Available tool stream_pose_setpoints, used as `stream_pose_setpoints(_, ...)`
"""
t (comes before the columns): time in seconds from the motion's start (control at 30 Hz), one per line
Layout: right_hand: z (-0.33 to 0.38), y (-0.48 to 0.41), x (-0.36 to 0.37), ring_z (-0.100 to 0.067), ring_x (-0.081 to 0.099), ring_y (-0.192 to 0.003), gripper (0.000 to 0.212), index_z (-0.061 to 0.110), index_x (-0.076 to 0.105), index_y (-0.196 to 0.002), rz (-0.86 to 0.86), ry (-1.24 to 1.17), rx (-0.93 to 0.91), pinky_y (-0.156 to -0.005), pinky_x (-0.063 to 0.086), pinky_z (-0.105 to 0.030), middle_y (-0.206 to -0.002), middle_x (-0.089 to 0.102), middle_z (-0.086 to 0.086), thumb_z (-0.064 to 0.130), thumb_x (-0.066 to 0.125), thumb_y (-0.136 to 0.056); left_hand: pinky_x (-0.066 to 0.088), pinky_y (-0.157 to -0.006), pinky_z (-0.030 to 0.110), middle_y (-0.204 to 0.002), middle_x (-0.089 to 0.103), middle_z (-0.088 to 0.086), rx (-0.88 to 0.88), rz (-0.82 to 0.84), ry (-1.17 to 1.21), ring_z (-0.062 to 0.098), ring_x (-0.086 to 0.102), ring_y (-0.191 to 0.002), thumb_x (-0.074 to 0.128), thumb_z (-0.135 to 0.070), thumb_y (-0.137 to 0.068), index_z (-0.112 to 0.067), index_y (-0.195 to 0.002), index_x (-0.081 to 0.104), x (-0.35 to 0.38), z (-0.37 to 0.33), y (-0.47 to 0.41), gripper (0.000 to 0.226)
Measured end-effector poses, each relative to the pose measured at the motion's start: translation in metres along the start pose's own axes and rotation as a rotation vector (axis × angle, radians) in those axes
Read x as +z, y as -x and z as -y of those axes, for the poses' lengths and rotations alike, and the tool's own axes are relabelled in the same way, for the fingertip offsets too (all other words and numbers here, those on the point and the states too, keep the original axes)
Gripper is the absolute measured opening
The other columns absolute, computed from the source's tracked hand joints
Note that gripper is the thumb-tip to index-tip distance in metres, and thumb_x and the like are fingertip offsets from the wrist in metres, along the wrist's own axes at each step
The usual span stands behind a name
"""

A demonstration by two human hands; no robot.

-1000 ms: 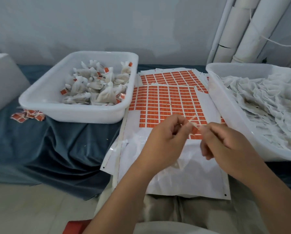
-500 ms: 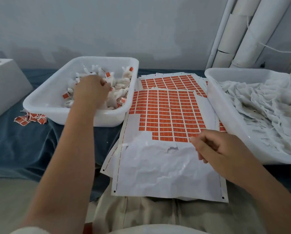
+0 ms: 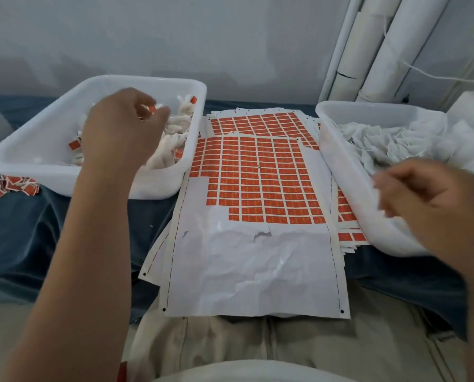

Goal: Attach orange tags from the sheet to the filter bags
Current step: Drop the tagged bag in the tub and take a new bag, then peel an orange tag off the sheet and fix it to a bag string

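Observation:
The top sheet of orange tags [image 3: 258, 175] lies between two white tubs, its near part bare, crumpled backing. The left tub [image 3: 23, 161] holds filter bags with orange tags [image 3: 172, 139]. My left hand [image 3: 123, 128] hovers over them with loosely curled fingers, and an orange tag [image 3: 150, 108] shows in the gap by its fingertips. The right tub [image 3: 337, 172] holds plain white filter bags [image 3: 395, 139]. My right hand [image 3: 423, 194], motion-blurred, is over that tub's near rim with its fingers reaching toward the bags and nothing visibly held.
More tag sheets [image 3: 258, 119] are stacked beneath the top one. Loose orange tags [image 3: 10, 186] lie on the blue cloth [image 3: 37, 230] left of the left tub. White pipes [image 3: 368, 51] stand at the back right. My lap is below the sheet.
My left hand carried the tagged bag from the sheet into the left tub and now sits higher over it. My right hand moved right, from the sheet's edge to the right tub.

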State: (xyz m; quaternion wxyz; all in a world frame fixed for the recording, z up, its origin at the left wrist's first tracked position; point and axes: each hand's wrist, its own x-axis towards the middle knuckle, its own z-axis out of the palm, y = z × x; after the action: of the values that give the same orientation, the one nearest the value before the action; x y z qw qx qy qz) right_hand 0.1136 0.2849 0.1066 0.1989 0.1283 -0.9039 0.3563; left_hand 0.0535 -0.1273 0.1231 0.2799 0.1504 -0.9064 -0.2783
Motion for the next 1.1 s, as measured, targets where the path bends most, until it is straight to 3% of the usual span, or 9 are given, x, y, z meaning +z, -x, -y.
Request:
stream_pose_setpoints(0.13, -0.093, -0.031, -0.038, -0.001, 0.067, -0.074, 0.058, 0.046, 0.067, -0.104, 0.108, 0.401, 0.272, -0.07, 0.053, -0.028, -0.089, 0.072, 0.021, 0.095, 0.053, -0.074, 0.042, -0.065, 0.015, -0.076, 0.068, -0.026, 0.148, -0.042, 0.26, -0.007, 0.064, -0.07, 0.064, -0.052, -0.095, -0.033, -0.097, 0.075, -0.023, -0.034, 0.053, 0.022)
stream_pose_setpoints(0.23, -0.156, -0.046, -0.05, -0.021, 0.064, -0.098, 0.062, 0.028, 0.072, -0.116, 0.398, 0.717, 0.5, -0.092, 0.051, -0.039, -0.105, 0.067, 0.005, 0.065, 0.081, -0.068, 0.043, -0.055, 0.005, -0.067, 0.063, -0.038, 0.219, 0.04, 0.355, -0.013, 0.062, -0.065, 0.069, -0.044, -0.097, -0.035, -0.088, 0.072, -0.032, -0.05, 0.076, 0.013)
stream_pose_setpoints(0.4, -0.161, -0.047, -0.047, -0.016, 0.061, -0.074, 0.008, 0.035, 0.08, -0.075, 0.356, 0.774, 0.512, -0.067, 0.046, -0.034, -0.073, 0.066, 0.01, 0.028, 0.081, -0.079, 0.045, -0.054, 0.007, -0.071, 0.069, -0.028, 0.242, 0.175, 0.325, -0.009, 0.066, -0.072, 0.064, -0.048, -0.097, -0.041, -0.082, 0.066, -0.024, -0.056, 0.089, 0.017)
stream_pose_setpoints(0.47, -0.159, -0.039, -0.049, -0.018, 0.065, -0.068, 0.024, 0.046, 0.076, -0.064, 0.234, 0.697, 0.493, -0.062, 0.05, -0.037, -0.061, 0.067, 0.013, 0.03, 0.081, -0.082, 0.051, -0.058, 0.017, -0.075, 0.072, -0.021, 0.209, 0.241, 0.323, -0.002, 0.069, -0.074, 0.063, -0.05, -0.096, -0.039, -0.083, 0.069, -0.015, -0.053, 0.094, 0.017)
stream_pose_setpoints(0.57, -0.168, -0.028, -0.059, -0.024, 0.071, -0.074, 0.048, 0.075, 0.062, -0.081, 0.117, 0.507, 0.523, -0.064, 0.052, -0.033, -0.071, 0.072, 0.012, 0.03, 0.077, -0.087, 0.056, -0.06, 0.021, -0.075, 0.072, -0.019, 0.174, 0.327, 0.324, 0.002, 0.07, -0.074, 0.063, -0.051, -0.094, -0.038, -0.085, 0.072, 0.001, -0.051, 0.101, 0.018)
stream_pose_setpoints(0.67, -0.178, -0.013, -0.07, -0.025, 0.07, -0.094, 0.05, 0.082, 0.048, -0.102, 0.014, 0.38, 0.493, -0.091, 0.057, -0.045, -0.095, 0.073, 0.014, 0.042, 0.063, -0.074, 0.054, -0.06, 0.017, -0.08, 0.072, -0.026, 0.148, 0.383, 0.393, -0.001, 0.071, -0.076, 0.061, -0.056, -0.092, -0.039, -0.083, 0.072, 0.013, -0.051, 0.112, 0.022)
stream_pose_setpoints(0.8, -0.153, -0.005, -0.076, -0.019, 0.071, -0.089, 0.043, 0.07, 0.052, -0.121, -0.182, 0.27, 0.46, -0.08, 0.053, -0.022, -0.093, 0.07, 0.019, 0.054, 0.047, -0.081, 0.052, -0.064, 0.017, -0.078, 0.072, -0.026, 0.147, 0.475, 0.454, 0.0, 0.07, -0.077, 0.06, -0.057, -0.091, -0.038, -0.078, 0.071, 0.027, -0.048, 0.131, 0.026)
stream_pose_setpoints(0.97, -0.094, 0.0, -0.074, -0.005, 0.07, -0.103, 0.038, 0.053, 0.067, -0.116, -0.373, -0.075, 0.335, -0.096, 0.057, -0.038, -0.111, 0.073, 0.023, 0.075, 0.062, -0.086, 0.054, -0.06, 0.017, -0.075, 0.071, -0.021, 0.157, 0.515, 0.477, 0.004, 0.069, -0.074, 0.063, -0.054, -0.091, -0.039, -0.078, 0.072, 0.034, -0.051, 0.142, 0.022)
stream_pose_setpoints(1.1, -0.029, 0.006, -0.038, -0.006, 0.075, -0.093, 0.023, 0.041, 0.075, -0.113, -0.256, -0.264, 0.206, -0.077, 0.059, -0.017, -0.105, 0.079, 0.012, 0.04, 0.074, -0.091, 0.052, -0.064, 0.009, -0.084, 0.071, -0.027, 0.201, 0.547, 0.553, 0.001, 0.069, -0.081, 0.062, -0.06, -0.087, -0.045, -0.093, 0.07, 0.036, -0.065, 0.156, 0.018)
